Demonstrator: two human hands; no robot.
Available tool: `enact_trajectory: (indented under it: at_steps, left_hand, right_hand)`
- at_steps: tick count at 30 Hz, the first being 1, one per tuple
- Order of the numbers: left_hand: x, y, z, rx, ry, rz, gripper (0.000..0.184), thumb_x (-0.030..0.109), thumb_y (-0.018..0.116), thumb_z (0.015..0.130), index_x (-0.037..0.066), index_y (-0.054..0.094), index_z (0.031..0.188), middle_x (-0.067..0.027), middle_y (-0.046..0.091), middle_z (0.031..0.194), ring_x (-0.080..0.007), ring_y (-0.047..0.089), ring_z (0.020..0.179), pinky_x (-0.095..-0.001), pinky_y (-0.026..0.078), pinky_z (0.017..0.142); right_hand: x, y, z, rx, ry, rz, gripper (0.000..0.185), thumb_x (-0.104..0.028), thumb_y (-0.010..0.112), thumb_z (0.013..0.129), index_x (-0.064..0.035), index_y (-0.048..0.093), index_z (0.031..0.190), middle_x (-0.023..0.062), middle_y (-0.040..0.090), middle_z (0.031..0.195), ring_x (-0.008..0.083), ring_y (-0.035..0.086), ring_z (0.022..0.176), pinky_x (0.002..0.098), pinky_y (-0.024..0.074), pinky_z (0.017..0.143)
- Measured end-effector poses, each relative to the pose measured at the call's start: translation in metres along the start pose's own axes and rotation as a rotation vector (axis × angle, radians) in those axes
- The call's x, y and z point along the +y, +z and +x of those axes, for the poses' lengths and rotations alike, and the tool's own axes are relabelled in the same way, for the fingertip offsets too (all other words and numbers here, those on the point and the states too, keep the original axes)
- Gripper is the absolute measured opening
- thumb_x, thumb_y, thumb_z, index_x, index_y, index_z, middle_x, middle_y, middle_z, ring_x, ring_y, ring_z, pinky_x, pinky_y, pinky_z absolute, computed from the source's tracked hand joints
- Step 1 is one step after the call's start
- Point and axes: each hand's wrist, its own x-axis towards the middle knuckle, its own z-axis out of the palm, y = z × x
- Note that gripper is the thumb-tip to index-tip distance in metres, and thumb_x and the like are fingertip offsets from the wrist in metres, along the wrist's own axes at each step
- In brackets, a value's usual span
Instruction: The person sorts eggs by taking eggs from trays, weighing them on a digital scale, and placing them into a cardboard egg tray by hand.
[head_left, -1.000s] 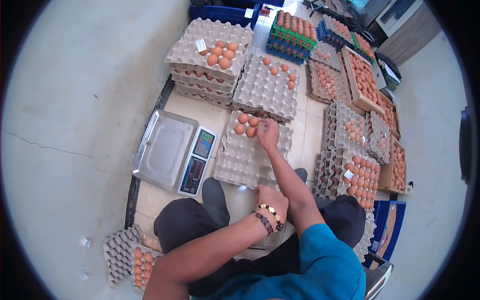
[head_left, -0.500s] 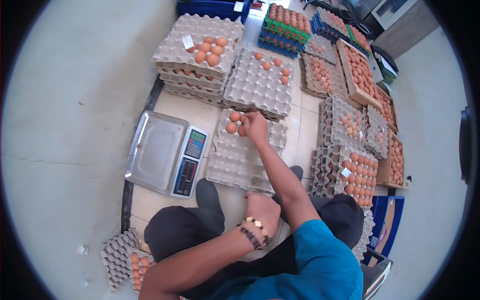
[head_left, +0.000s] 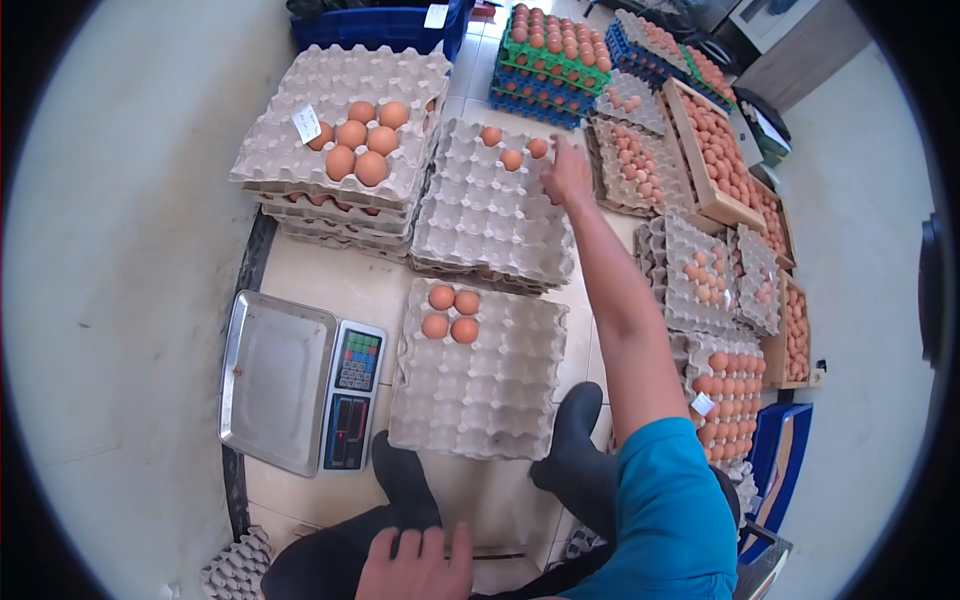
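My right hand [head_left: 567, 174] reaches to the right edge of the middle cardboard egg tray [head_left: 480, 215]. Its fingers curl down over that edge; whatever lies under them is hidden. Three brown eggs [head_left: 511, 159] show in the tray beside the hand. Nearer me, another cardboard egg tray [head_left: 490, 390] holds several brown eggs [head_left: 464, 329] in its far left corner, its other cups bare. My left hand [head_left: 416, 566] is low in front of my body, fingers spread and holding nothing.
At left lies a digital scale [head_left: 285, 380] with a metal pan. Behind it rises a stack of egg trays [head_left: 270, 110] with several eggs and a paper label. Stacked trays [head_left: 725, 395] and a wooden crate of eggs [head_left: 715, 150] line the right side. My boots flank the near tray.
My right hand has left the near tray's eggs and moved forward to the middle tray's right edge. My left hand has dropped back towards me, and the view has shifted.
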Motion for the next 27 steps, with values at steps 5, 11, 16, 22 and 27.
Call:
enact_trajectory:
  at_steps: [5, 11, 16, 22, 27]
  left_hand:
    - [-0.01, 0.008, 0.011, 0.007, -0.057, 0.005, 0.047, 0.036, 0.052, 0.089, 0.009, 0.06, 0.126, -0.0075, 0.061, 0.107, -0.0228, 0.058, 0.098, -0.043, 0.04, 0.101]
    - [-0.013, 0.013, 0.016, 0.002, -0.026, 0.029, 0.047, 0.033, 0.05, 0.087, 0.012, 0.059, 0.128, -0.0054, 0.062, 0.108, -0.0221, 0.06, 0.098, -0.0426, 0.041, 0.101]
    - [-0.012, 0.015, 0.013, 0.087, 0.023, 0.021, 0.047, 0.033, 0.051, 0.086, 0.012, 0.06, 0.128, -0.0066, 0.063, 0.106, -0.0226, 0.061, 0.097, -0.043, 0.041, 0.101]
    - [0.001, 0.007, 0.009, 0.138, 0.04, 0.038, 0.046, 0.034, 0.052, 0.085, 0.011, 0.062, 0.124, -0.0071, 0.063, 0.105, -0.0231, 0.061, 0.098, -0.0427, 0.042, 0.099]
    - [0.005, 0.012, 0.008, 0.148, 0.06, 0.062, 0.046, 0.035, 0.052, 0.085, 0.01, 0.062, 0.122, -0.0067, 0.062, 0.106, -0.0224, 0.06, 0.096, -0.0428, 0.043, 0.097]
  right_hand:
    - [0.004, 0.033, 0.053, -0.169, -0.176, -0.214, 0.044, -0.014, 0.072, 0.071, -0.01, 0.066, 0.115, 0.0165, 0.07, 0.105, 0.0368, 0.06, 0.108, 0.0439, 0.0521, 0.089]
    - [0.014, 0.023, 0.078, -0.278, 0.007, 0.054, 0.032, -0.019, 0.075, 0.07, -0.0147, 0.076, 0.102, 0.014, 0.073, 0.101, 0.0304, 0.067, 0.099, 0.0394, 0.0531, 0.087]
    - [0.049, -0.003, 0.073, -0.125, 0.445, 1.345, 0.016, -0.019, 0.068, 0.08, -0.0063, 0.07, 0.09, 0.0035, 0.067, 0.086, 0.015, 0.063, 0.083, 0.0391, 0.0555, 0.072]
    - [0.063, -0.019, 0.041, -0.338, 0.534, 0.5, 0.043, -0.032, 0.075, 0.072, -0.0031, 0.066, 0.102, 0.0117, 0.069, 0.1, 0.0205, 0.068, 0.091, 0.0383, 0.0569, 0.072]
    - [0.046, -0.007, 0.028, -0.315, 0.46, 0.045, 0.064, -0.044, 0.082, 0.062, -0.0012, 0.069, 0.108, 0.0172, 0.071, 0.108, 0.0275, 0.07, 0.1, 0.0388, 0.0553, 0.084]
